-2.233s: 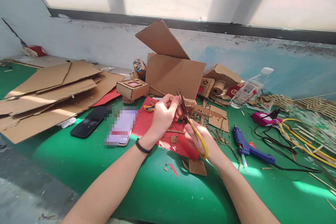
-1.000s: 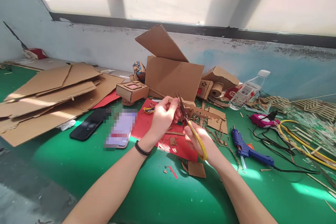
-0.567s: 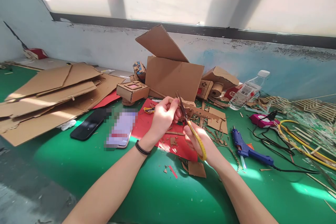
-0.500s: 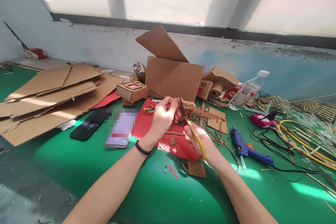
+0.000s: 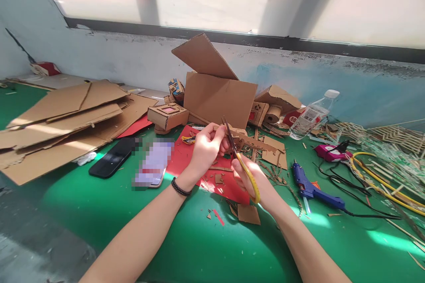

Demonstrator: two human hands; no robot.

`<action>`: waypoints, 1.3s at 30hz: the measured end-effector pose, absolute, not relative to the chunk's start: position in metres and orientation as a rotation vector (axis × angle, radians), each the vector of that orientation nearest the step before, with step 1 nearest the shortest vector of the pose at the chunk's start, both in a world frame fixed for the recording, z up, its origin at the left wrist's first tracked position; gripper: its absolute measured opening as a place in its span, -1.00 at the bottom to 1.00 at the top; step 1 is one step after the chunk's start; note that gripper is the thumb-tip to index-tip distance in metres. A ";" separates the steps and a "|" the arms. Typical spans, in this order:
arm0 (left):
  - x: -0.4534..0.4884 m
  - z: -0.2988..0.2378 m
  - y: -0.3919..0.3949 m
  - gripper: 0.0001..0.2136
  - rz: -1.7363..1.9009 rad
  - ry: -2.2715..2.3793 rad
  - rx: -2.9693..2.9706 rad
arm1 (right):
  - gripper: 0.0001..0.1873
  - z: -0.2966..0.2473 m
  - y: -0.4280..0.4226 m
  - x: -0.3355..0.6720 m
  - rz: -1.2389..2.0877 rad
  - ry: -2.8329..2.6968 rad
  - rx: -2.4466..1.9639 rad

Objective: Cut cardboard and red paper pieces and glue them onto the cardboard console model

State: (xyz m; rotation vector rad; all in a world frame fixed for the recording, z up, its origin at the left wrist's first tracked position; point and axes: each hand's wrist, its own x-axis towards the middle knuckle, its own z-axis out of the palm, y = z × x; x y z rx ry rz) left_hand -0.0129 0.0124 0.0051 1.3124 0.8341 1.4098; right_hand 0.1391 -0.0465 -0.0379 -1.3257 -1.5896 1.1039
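My right hand (image 5: 257,179) is closed round a pair of scissors (image 5: 247,170) with yellow handles. Their dark blades point up and away, right beside the fingertips of my left hand (image 5: 206,147). That hand is closed in a pinch on a piece of cardboard, mostly hidden by the fingers and blades. A brown cardboard strip (image 5: 262,143) extends behind the scissors; whether it joins the pinched piece I cannot tell. Below both hands lies red paper (image 5: 186,159) strewn with cardboard scraps (image 5: 219,178).
Cardboard sheets (image 5: 76,117) are stacked at left, near a black phone (image 5: 111,159) and a lit phone (image 5: 154,163). Behind stand a small cardboard box (image 5: 168,116) and a large cardboard panel (image 5: 219,97). A water bottle (image 5: 310,117) and blue glue gun (image 5: 310,188) are at right.
Almost nothing differs. Both hands and the scissors stay in place, and the view has shifted very slightly.
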 end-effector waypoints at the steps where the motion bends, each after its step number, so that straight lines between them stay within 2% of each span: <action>1: -0.013 0.005 0.012 -0.67 1.409 0.834 1.313 | -0.45 -0.037 -0.047 0.139 1.128 -1.584 -1.314; 27: -0.013 0.007 0.011 -0.63 1.410 0.867 1.290 | -0.37 -0.044 -0.044 0.139 1.092 -1.574 -1.350; 39: -0.014 0.008 0.012 -0.66 1.404 0.835 1.226 | -0.43 -0.041 -0.045 0.141 1.240 -1.569 -1.317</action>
